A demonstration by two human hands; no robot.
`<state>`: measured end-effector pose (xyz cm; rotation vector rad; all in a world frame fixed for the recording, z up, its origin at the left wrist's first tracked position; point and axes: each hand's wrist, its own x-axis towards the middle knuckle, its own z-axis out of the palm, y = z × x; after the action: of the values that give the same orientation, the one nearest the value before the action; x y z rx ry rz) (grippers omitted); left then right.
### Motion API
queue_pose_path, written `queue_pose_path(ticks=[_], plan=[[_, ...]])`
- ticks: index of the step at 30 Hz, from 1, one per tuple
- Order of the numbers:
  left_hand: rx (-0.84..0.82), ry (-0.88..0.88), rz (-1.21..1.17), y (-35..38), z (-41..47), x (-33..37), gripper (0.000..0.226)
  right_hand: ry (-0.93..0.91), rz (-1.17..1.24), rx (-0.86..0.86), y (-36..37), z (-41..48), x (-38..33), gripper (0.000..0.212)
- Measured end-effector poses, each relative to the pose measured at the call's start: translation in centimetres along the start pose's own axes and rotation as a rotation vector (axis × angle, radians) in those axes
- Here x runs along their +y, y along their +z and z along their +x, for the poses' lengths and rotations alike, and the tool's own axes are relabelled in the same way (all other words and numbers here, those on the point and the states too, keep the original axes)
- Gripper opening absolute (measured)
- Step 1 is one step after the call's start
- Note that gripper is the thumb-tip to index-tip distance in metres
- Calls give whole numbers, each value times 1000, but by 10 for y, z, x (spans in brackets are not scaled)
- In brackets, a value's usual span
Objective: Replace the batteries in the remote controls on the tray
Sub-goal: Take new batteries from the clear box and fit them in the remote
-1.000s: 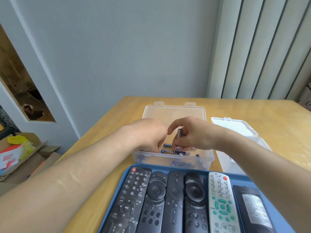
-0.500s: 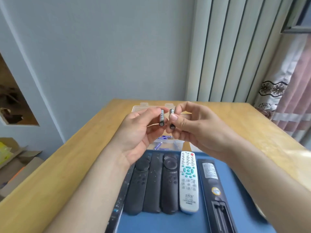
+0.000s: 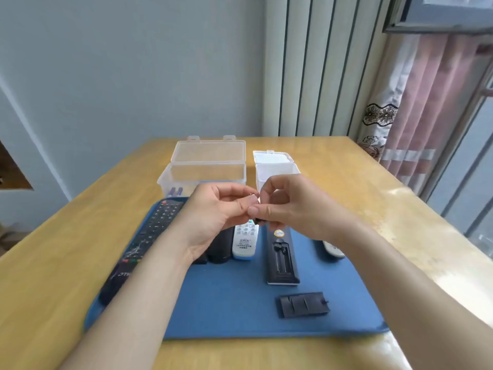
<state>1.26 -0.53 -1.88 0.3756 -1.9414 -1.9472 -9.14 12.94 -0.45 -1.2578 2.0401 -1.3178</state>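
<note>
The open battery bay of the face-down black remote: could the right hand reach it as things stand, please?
Probably yes: the right hand, pinching a battery, hovers above that remote; the bay lies uncovered, its cover apart on the tray.

Glossy yellow wood table point(image 3: 80, 249), matt blue plastic tray point(image 3: 234, 311), clear plastic box point(image 3: 208, 166), black plastic batt. cover point(image 3: 302, 304).

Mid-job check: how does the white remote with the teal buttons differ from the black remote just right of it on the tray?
The white remote lies face up, buttons showing; the black remote lies face down. The white remote's back is hidden; the black remote's battery bay is open, its cover loose on the tray. The black remote reaches nearer the camera than the white remote. Both lie lengthwise on the blue tray.
</note>
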Motion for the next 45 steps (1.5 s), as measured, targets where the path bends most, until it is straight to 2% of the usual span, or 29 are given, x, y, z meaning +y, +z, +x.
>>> queue_pose_path(ticks=[1, 3, 5, 7, 10, 12, 15, 22, 24, 26, 28, 30, 32, 33, 37, 41, 45], plan=[[33, 6, 18, 1, -1, -2, 5, 28, -97, 38, -1, -3, 2, 35], [89, 6, -28, -1, 0, -6, 8, 131, -448, 102, -4, -7, 6, 47], [138, -38, -224, -3, 2, -8, 11, 258, -727, 89, -3, -12, 8, 56], [180, -103, -431, -4, 2, -11, 11, 335, -802, 16, 4, -17, 8, 56], [200, -190, -635, -1, 2, -14, 14, 329, -961, -18, 22, -19, 7, 48], [192, -242, -676, 2, 1, -14, 15, 313, -994, 22, 31, -18, 5, 43], [182, -295, -675, 5, 1, -14, 15, 346, -943, 33, 32, -17, 0, 47], [146, -225, -453, 6, -2, -15, 11, 439, -823, 19, 16, -14, 7, 42], [138, -171, -386, 9, -5, -15, 9, 460, -726, 57, 7, -14, 12, 39], [152, -86, -353, 15, -9, -11, 13, 456, -476, 120, -2, -15, 17, 34], [226, 70, -259, 20, -12, -7, 17, 390, -44, 200, -8, -15, 23, 27], [307, 270, -86, 27, -16, -2, 13, 341, 495, 253, -9, -15, 25, 16], [323, 438, 43, 33, -21, 0, 8, 291, 943, 242, -4, -16, 20, 22], [325, 510, 130, 36, -25, -2, 11, 266, 1063, 227, 0, -15, 18, 26], [337, 853, 684, 42, -29, -12, 12, 240, 1159, 223, 11, -15, 12, 37], [279, 882, 705, 40, -25, -18, 13, 256, 1145, 297, 16, -16, 8, 49], [225, 902, 739, 40, -24, -18, 14, 271, 1139, 343, 18, -18, 5, 51]])
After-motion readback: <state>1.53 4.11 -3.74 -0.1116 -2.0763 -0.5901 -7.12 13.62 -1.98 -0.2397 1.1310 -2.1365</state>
